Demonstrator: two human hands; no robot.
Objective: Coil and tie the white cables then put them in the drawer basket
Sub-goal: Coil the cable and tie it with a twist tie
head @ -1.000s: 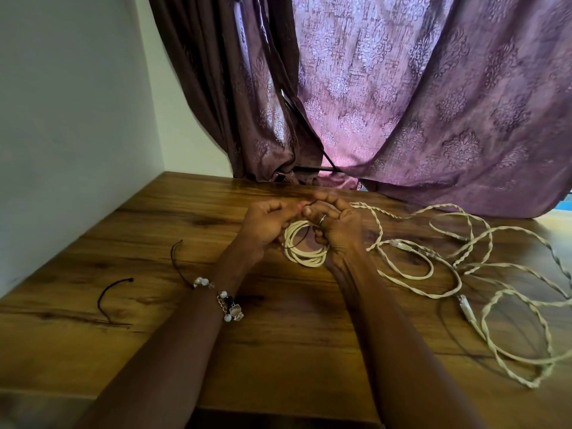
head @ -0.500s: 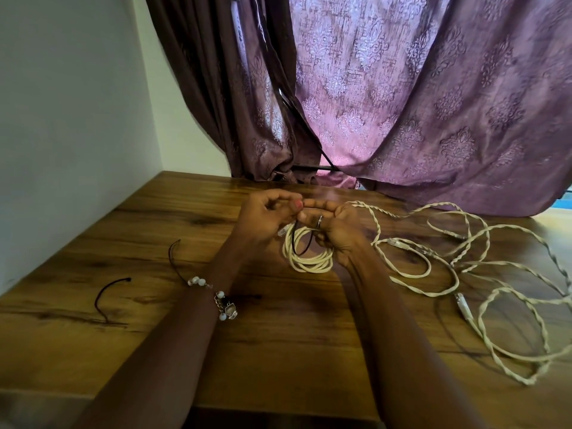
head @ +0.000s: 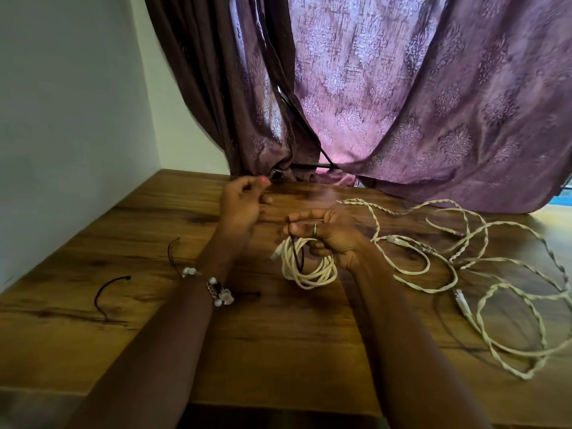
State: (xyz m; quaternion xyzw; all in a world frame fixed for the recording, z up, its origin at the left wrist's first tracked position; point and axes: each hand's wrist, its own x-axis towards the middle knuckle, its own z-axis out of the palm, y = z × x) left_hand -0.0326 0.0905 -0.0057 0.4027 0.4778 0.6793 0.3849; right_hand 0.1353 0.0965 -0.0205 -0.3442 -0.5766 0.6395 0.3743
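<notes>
Head view, from left to right: two spare thin black ties (head: 109, 291) lie on the brown wooden bench (head: 93, 335), well left of the work. The left hand (head: 243, 202) hovers above the bench with fingers loosely curled; I cannot tell whether it pinches anything. Just right of it, the right hand (head: 328, 235) grips the coiled white braided cable (head: 309, 266) at its top, with a dark tie strand (head: 295, 253) looped through the coil and pinched there too. The coil hangs just above the bench at centre: several cream, rope-like loops, roughly round, one plug end sticking out on its left side.

The step in hand looks like tying. To do it well, the right hand should keep the loops bunched while the left takes the free tie end, wraps it snugly round all strands and fastens it, so none slips out.

Farther right, loose white braided cables (head: 464, 274) sprawl uncoiled across the bench. No drawer basket is in view.
</notes>
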